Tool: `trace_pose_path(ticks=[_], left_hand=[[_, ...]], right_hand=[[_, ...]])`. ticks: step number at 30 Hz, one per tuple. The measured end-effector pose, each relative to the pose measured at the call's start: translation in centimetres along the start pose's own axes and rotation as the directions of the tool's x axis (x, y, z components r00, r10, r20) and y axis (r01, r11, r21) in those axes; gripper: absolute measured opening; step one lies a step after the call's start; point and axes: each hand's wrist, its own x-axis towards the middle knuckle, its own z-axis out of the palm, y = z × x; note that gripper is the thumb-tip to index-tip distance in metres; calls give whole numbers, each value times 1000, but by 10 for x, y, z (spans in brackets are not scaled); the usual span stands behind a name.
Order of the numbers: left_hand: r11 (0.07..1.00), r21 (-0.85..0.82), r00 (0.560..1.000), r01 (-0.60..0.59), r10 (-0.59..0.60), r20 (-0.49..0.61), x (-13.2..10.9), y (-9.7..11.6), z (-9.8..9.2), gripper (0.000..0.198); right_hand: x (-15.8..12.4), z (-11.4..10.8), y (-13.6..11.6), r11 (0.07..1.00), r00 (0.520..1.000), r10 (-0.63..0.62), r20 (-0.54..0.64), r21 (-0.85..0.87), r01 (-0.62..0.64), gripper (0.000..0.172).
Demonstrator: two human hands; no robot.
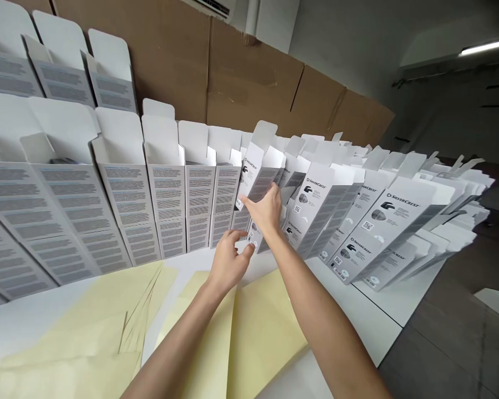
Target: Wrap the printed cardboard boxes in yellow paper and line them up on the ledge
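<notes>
My right hand (267,209) is closed around a tall SilverCrest carton (254,160), thumb on its printed front and fingers on its side. This carton leans a little, and its top flap stands up. Lower and to the left, my left hand (231,259) is open near the foot of the cartons, its fingers bent and thumb apart, with nothing visible in it. Behind my right hand is a lower carton (255,235), partly hidden. Yellow paper sheets (266,327) lie under my forearms.
A row of open-topped grey cartons (127,205) stands on the left of the white table (376,327). More SilverCrest cartons (393,208) are stacked on the right. Other yellow sheets (79,332) lie at front left. Brown cardboard (249,77) rises behind.
</notes>
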Motion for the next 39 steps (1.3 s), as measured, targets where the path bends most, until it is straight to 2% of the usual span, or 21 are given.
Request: trace_pose_path(ticks=[5, 12, 21, 26, 28, 31, 35, 39], left_hand=[[1000, 13, 1000, -4, 4, -2, 0, -2, 2, 30], [1000, 15, 1000, -2, 2, 8, 0, -1, 2, 30], [1000, 15, 1000, 5, -6, 15, 0, 2, 2, 29], [1000, 5, 1000, 15, -15, 16, 1, 1, 1, 29], [1000, 1, 1000, 19, -19, 18, 1, 1, 1, 29], [1000, -3, 999, 23, -23, 23, 1, 1, 1, 29], [999, -6, 999, 36, -36, 25, 2, 0, 0, 29], [999, -29, 999, 43, -42, 23, 4, -2, -3, 31]], right_hand=[[0, -1, -3, 996, 997, -67, -40, -64, 64, 91], [-3, 6, 2, 986, 996, -78, 32, -147, 82, 96], [-2, 16, 2, 999, 999, -9, 42, -48, 11, 91], [-1, 16, 1, 999, 994, -33, 102, -39, 37, 107], [-1, 11, -2, 995, 988, -79, 132, -42, 85, 114], [3, 1, -6, 968, 961, -196, 194, -120, 222, 116], [17, -10, -13, 865, 897, -329, 295, -287, 412, 117], [34, -12, -15, 780, 847, -374, 378, -365, 508, 108]])
